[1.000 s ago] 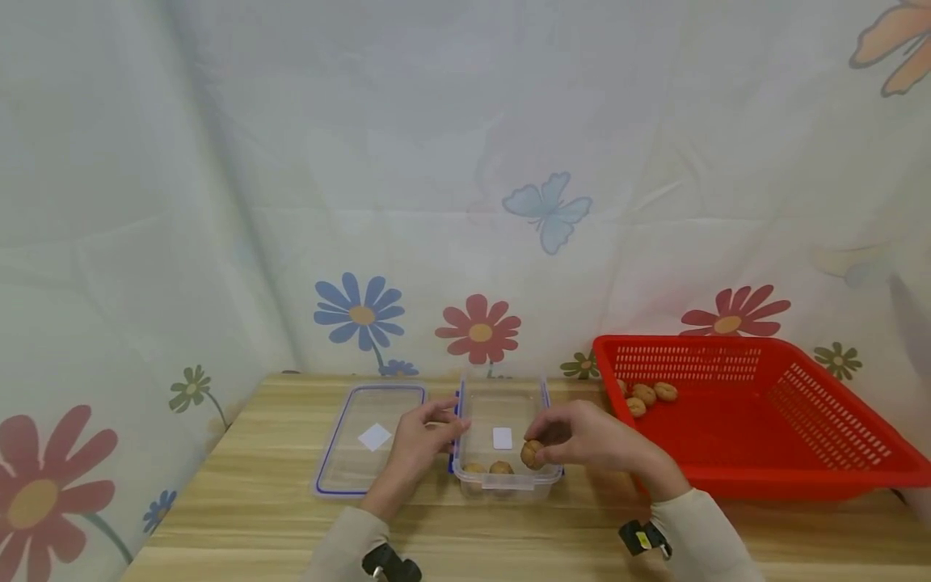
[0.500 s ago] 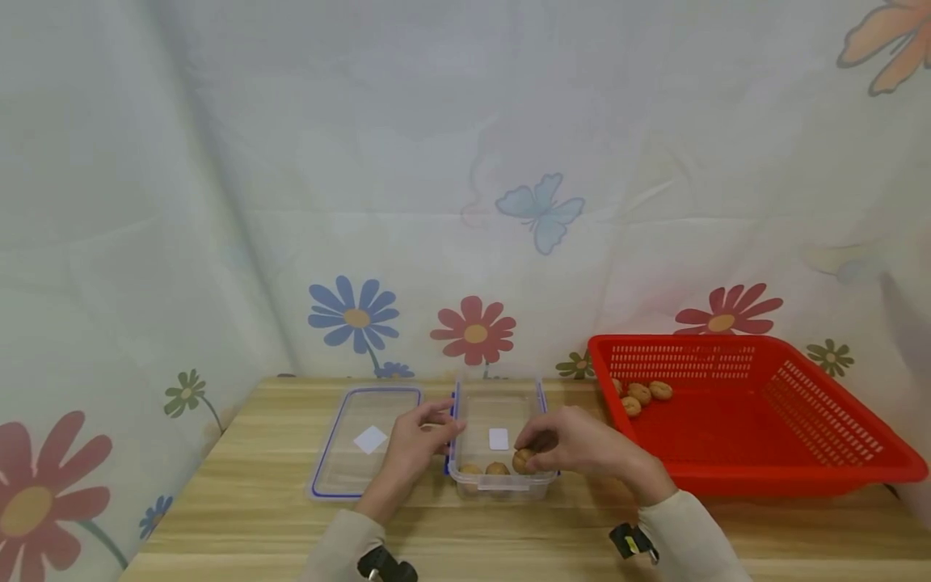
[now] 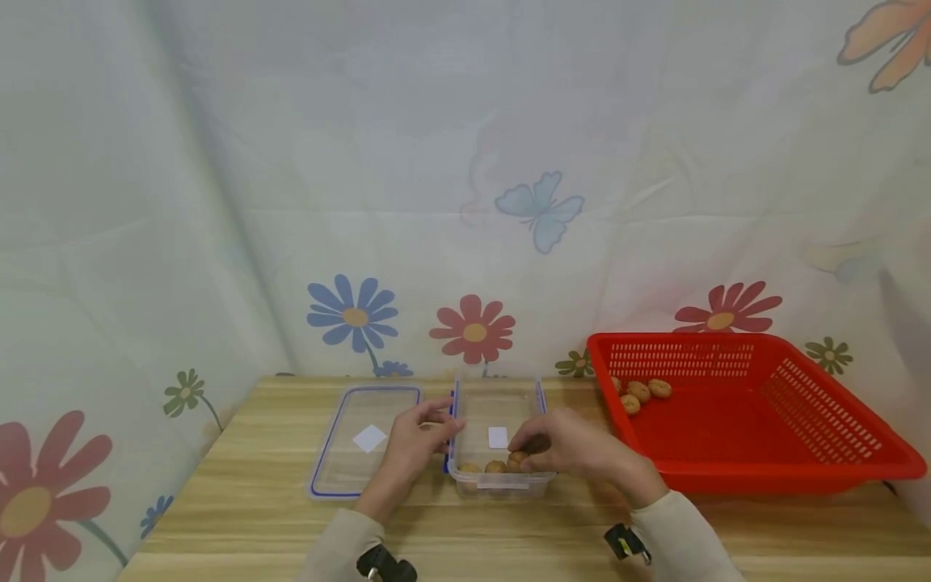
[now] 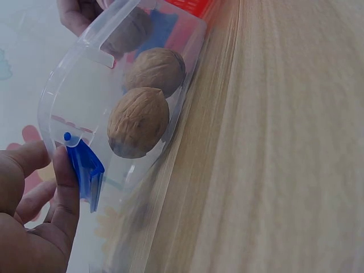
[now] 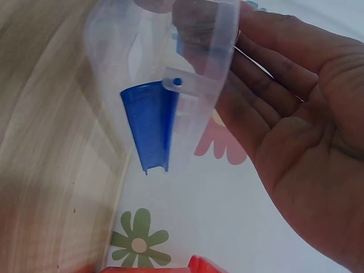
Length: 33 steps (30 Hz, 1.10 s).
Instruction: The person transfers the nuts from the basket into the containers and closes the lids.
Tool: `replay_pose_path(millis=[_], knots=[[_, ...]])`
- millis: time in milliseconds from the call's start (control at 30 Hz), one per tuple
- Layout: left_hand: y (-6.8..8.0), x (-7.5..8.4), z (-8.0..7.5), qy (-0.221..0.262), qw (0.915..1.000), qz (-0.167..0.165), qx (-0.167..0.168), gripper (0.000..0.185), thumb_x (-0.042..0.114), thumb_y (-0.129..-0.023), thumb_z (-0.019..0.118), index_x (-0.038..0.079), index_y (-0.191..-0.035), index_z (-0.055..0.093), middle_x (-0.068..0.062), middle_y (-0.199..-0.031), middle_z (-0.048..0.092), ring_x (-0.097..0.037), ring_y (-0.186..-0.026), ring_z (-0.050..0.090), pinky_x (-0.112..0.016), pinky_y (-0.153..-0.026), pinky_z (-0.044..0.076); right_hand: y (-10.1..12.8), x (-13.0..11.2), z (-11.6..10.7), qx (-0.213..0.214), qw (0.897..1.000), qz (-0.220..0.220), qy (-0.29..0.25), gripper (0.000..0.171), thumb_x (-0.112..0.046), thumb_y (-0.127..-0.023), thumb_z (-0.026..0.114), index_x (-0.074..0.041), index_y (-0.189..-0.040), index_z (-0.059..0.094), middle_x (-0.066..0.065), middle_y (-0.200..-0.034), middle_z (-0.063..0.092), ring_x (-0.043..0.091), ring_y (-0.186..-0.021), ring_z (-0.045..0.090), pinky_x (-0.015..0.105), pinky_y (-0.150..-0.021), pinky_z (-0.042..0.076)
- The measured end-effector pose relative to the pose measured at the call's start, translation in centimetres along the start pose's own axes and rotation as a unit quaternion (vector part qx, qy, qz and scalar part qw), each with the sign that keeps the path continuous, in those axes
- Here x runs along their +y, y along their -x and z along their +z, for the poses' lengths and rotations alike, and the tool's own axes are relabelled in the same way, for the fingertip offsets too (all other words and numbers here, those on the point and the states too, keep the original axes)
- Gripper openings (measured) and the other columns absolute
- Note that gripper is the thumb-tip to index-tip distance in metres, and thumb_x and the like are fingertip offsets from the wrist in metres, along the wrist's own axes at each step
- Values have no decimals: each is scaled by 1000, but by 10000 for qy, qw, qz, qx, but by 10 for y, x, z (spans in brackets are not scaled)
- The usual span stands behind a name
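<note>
A clear plastic box [image 3: 502, 482] with blue side latches stands on the table, a white label on its floor. Along its front wall lie two walnuts, one at the left corner [image 3: 470, 469] and one beside it [image 3: 496, 467]. My right hand [image 3: 575, 443] reaches over the right rim and pinches a third walnut [image 3: 517, 461] low in the box, next to the others. My left hand [image 3: 416, 440] holds the left rim by a blue latch [image 4: 85, 170], thumb and fingers on either side. In the right wrist view, box wall and fingers partly hide the held walnut.
To the right stands a red slotted basket [image 3: 727, 477] with several walnuts [image 3: 638, 392] in its left back corner. Left of the box, a clear lid [image 3: 342, 461] with a blue seal lies flat on the wooden table [image 3: 240, 485]. A flowered curtain hangs behind.
My right hand has moved left and down into the box, bringing its walnut beside the two at the front wall. The left hand has stayed on the rim.
</note>
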<state>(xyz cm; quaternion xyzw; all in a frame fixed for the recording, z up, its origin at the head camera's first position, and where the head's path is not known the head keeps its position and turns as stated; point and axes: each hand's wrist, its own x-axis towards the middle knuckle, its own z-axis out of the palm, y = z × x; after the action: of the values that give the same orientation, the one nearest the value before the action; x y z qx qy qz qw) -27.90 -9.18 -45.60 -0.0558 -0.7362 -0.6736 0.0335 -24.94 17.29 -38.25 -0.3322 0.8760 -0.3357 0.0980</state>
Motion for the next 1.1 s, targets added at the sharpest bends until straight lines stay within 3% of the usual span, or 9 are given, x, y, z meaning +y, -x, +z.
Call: replay_pose_path(millis=[300, 1100], knots=[[0, 1, 1, -22, 10000, 62, 32, 44, 7, -93, 83, -6, -133, 69, -13, -102, 70, -18, -78, 69, -32, -66, 64, -2, 3, 2, -123, 9999, -40, -46, 20, -2, -93, 81, -3, -113, 80, 0, -108, 77, 11, -91, 69, 31, -90, 61], [1, 1, 0, -88, 10000, -9, 29, 45, 8, -94, 83, -5, -134, 68, -13, -103, 70, -17, -76, 68, -32, -66, 64, -3, 3, 6, -176, 9996, 22, 226, 22, -3, -92, 82, -7, -114, 81, -1, -110, 77, 12, -92, 67, 37, -93, 61]])
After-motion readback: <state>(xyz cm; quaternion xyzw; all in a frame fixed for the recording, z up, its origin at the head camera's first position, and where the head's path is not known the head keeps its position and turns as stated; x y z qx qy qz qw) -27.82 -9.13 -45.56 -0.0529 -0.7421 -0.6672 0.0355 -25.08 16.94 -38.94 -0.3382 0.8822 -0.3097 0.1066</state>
